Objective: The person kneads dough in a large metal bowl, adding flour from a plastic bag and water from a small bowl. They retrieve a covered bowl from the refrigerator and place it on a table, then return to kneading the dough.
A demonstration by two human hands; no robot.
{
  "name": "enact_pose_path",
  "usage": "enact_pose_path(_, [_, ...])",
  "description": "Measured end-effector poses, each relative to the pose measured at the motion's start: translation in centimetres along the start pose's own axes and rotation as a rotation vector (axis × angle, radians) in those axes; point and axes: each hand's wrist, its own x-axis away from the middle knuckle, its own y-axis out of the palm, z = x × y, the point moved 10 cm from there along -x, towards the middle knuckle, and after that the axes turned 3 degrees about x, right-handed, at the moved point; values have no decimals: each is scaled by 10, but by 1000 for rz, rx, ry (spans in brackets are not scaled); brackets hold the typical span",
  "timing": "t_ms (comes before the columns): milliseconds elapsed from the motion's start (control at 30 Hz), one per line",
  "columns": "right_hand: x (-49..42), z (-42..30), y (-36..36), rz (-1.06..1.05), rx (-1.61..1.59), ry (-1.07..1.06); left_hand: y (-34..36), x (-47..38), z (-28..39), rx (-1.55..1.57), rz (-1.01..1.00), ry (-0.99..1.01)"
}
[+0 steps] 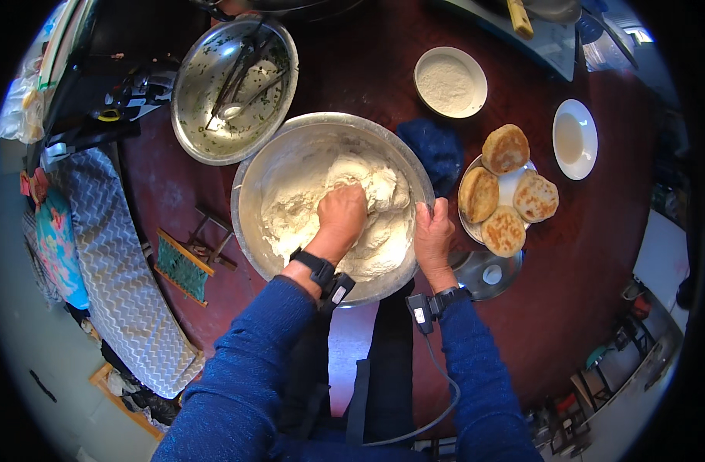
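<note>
My left hand (342,216) is closed into a fist and presses down into pale dough (381,242) in a large metal basin (249,245). Its fingers are sunk against the dough, so their tips are hidden. Loose flour and rough lumps lie around the fist. At the basin's right side, my right hand (433,231) grips the rim, thumb and fingers pinched over the edge. Close to its right is a plate (509,185) of several browned flatbreads (503,231). A dark blue cloth (430,150) lies just behind the basin's right edge.
A metal bowl (190,110) with green scraps, chopsticks and a spoon adjoins the basin. Farther back stand a bowl of flour (445,86) and a white dish of liquid (572,138). A metal lid (494,277) lies beside my right wrist. A folding stool (182,268) is at left.
</note>
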Motion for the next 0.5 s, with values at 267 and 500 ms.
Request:
enact_pose_path(267, [1, -2, 0, -6, -24, -26, -8, -18, 7, 113, -186, -39])
enact_pose_path(500, [1, -1, 0, -1, -44, -34, -44, 61, -31, 630, 208, 8])
